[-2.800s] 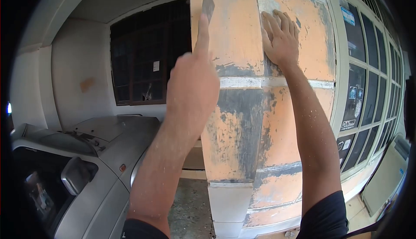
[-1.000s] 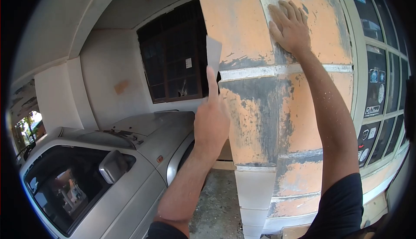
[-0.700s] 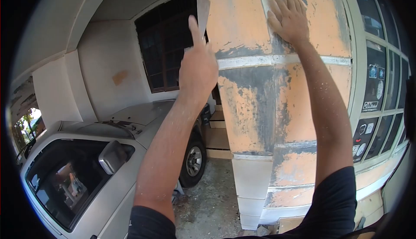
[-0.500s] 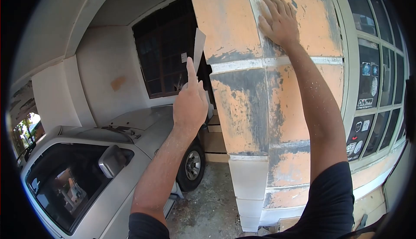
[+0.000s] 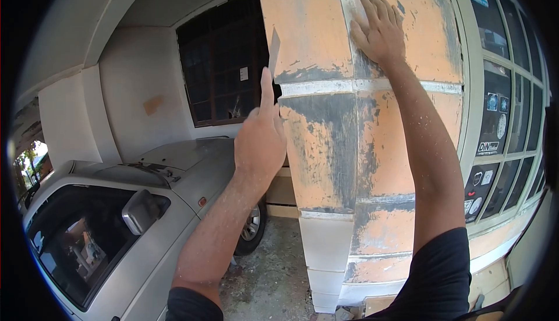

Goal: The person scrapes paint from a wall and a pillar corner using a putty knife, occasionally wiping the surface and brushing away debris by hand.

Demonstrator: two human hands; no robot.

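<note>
My left hand point(image 5: 260, 140) is wrapped round a flat scraper blade point(image 5: 274, 50), its index finger stretched up along it. The blade stands upright at the left edge of the pillar point(image 5: 320, 140), whose orange paint is partly scraped off to grey. The handle is hidden in my palm. Higher up, my right hand point(image 5: 379, 30) lies with spread fingers against the pillar's upper part, holding nothing. Pale dust specks both forearms.
A silver car point(image 5: 145, 251) with a side mirror point(image 5: 141, 211) stands at the left. Behind it is a dark window point(image 5: 215, 70). A window with stickers point(image 5: 495, 111) is on the right. Concrete floor point(image 5: 271, 280) lies below.
My left hand and the blade have moved right, against the pillar's edge, and the blade has turned more edge-on. The fingers of my right hand have shifted slightly, still on the pillar.
</note>
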